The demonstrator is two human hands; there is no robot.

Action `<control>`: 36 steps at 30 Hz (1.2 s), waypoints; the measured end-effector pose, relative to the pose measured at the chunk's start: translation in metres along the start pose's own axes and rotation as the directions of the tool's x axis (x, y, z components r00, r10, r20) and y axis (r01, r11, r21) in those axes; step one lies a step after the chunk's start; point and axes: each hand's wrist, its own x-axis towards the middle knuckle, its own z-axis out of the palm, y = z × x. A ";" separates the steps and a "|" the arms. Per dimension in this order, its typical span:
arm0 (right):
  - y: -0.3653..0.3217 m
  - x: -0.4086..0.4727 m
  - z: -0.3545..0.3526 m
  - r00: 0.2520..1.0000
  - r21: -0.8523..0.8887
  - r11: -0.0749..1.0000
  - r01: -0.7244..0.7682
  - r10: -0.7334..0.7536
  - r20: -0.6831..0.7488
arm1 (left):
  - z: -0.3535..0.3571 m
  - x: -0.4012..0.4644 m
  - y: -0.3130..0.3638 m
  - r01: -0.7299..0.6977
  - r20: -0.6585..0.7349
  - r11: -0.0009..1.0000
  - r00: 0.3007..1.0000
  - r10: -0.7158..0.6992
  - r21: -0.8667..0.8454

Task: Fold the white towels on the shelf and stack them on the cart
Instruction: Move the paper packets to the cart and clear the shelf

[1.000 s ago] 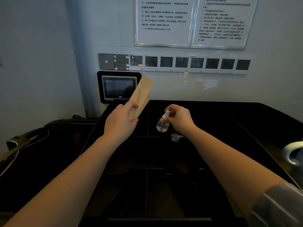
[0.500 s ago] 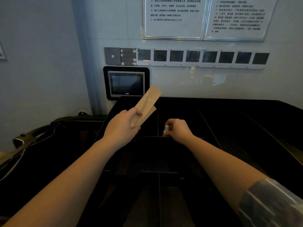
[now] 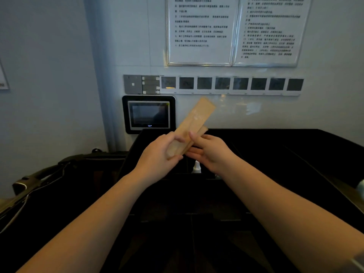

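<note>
Zero towels are seen folded or stacked so far, none even in view, since tan paper sleeves [image 3: 194, 126] are gripped by the left hand [image 3: 157, 154] and pinched by the right hand [image 3: 211, 152] at 12 o'clock over the dark cart [image 3: 275, 154].

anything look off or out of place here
Nothing looks spilled or damaged. One mismatch with the job: no white towels are in view. Both hands, left hand and right hand, hold slim tan paper packets over a dark compartmented tray, with a small clear bottle standing upright below them.
</note>
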 end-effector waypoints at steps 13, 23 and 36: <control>-0.011 -0.019 0.002 0.946 -0.622 0.741 0.254 -0.325 -0.001 | -0.018 0.017 0.023 0.219 0.051 0.893 0.975 -0.217 -0.392; -0.006 -0.030 -0.010 0.980 -0.729 0.658 0.186 -0.180 0.087 | -0.031 0.008 0.007 0.379 0.085 0.843 0.922 -0.377 -0.381; 0.006 -0.053 -0.063 0.972 -0.971 -0.094 0.221 -0.057 0.227 | -0.030 -0.009 -0.012 0.317 0.153 0.924 0.945 -0.289 -0.213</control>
